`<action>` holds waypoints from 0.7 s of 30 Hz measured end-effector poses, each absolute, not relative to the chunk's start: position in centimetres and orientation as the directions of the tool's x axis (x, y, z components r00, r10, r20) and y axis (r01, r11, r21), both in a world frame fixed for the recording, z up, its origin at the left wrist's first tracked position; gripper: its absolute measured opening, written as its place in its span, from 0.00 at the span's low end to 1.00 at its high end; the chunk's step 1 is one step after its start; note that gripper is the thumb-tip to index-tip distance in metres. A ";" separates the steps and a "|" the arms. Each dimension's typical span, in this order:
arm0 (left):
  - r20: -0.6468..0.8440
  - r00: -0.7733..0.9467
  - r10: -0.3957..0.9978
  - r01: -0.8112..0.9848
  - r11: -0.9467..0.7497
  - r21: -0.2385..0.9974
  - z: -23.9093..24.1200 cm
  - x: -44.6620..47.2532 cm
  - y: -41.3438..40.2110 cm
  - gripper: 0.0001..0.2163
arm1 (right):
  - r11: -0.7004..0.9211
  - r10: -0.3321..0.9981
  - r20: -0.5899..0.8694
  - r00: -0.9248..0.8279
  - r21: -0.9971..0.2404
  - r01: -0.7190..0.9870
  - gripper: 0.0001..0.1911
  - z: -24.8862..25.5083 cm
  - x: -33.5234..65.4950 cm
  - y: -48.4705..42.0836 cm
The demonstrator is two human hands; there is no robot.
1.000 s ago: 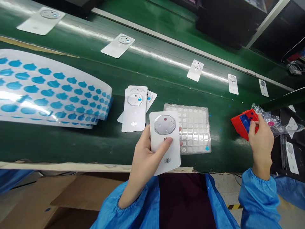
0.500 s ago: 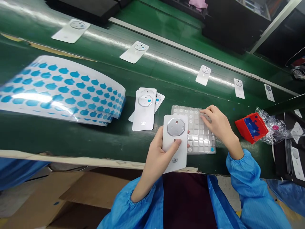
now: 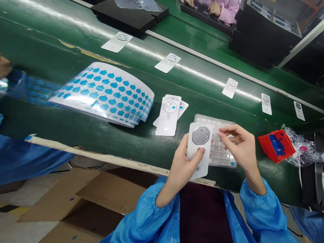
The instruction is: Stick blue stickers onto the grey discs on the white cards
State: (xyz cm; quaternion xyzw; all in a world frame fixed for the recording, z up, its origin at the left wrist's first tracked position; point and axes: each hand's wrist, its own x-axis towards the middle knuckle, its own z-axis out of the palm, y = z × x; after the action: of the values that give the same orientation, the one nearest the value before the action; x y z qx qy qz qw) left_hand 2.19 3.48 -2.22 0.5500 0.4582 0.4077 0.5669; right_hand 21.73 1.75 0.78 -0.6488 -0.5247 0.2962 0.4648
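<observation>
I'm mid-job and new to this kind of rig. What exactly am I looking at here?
There's no machine: these are a person's bare hands, seen by one camera worn on the head, looking forward and down. The left hand holds a white card with a silver octagon. The right hand is over a clear tray; whether its fingertips pinch anything is too small to tell. On the green surface lie loosely stacked cards, to their left a curved white sheet of blue shapes, and, at far right, a red box with blue pieces inside. Another person's hand shows at the top.
</observation>
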 end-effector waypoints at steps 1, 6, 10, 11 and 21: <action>-0.052 0.236 0.970 0.036 0.045 0.998 -2.2 2.3 3.3 0.13 | -0.022 0.954 0.070 0.291 -0.953 0.301 0.10 0.9 20.9 1.3; 0.061 0.180 0.982 0.050 -0.071 0.996 -2.3 2.6 2.5 0.12 | -0.050 0.938 -0.032 0.344 -0.998 0.043 0.11 0.8 18.5 0.6; 0.106 0.130 0.986 0.125 -0.122 0.985 -1.8 2.4 1.9 0.13 | -0.084 0.929 -0.097 0.357 -0.995 -0.050 0.11 0.9 18.1 0.7; 0.114 0.117 0.987 0.149 -0.131 0.980 -1.6 2.4 1.8 0.13 | -0.084 0.928 -0.098 0.358 -0.995 -0.055 0.11 0.9 18.1 0.7; 0.234 0.105 0.966 0.211 -0.252 0.944 -2.0 2.9 1.4 0.15 | -0.003 0.932 -0.039 0.359 -0.995 -0.100 0.07 1.0 17.0 0.8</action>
State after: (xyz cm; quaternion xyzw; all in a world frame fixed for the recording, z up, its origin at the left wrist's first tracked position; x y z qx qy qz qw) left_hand 2.91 1.37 -2.04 0.6301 0.4672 0.4785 0.3946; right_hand 16.99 0.80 0.99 -0.5636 -0.3694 0.4288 0.6017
